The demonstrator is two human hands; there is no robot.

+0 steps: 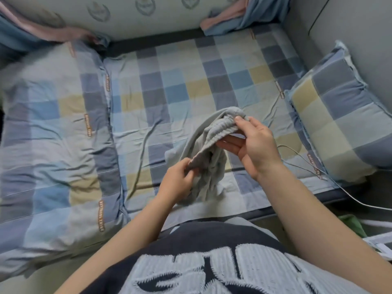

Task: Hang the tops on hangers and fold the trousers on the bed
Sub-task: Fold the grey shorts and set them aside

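Observation:
A light grey garment (209, 145) with a ribbed elastic band hangs bunched above the bed (191, 85), held up between both hands. My left hand (179, 180) pinches the lower end of the band, fingers curled round the cloth. Higher and to the right, my right hand (254, 141) grips the band's other end, thumb on top and fingers underneath. The rest of the garment droops in folds between my hands down to the checked sheet. No hanger is in view.
A folded checked duvet (55, 145) fills the left of the bed. A matching pillow (335, 115) lies at the right edge. A thin white cable (314, 166) runs across the sheet's right side and off the bed. Blue and pink bedding (233, 18) lies by the padded headboard.

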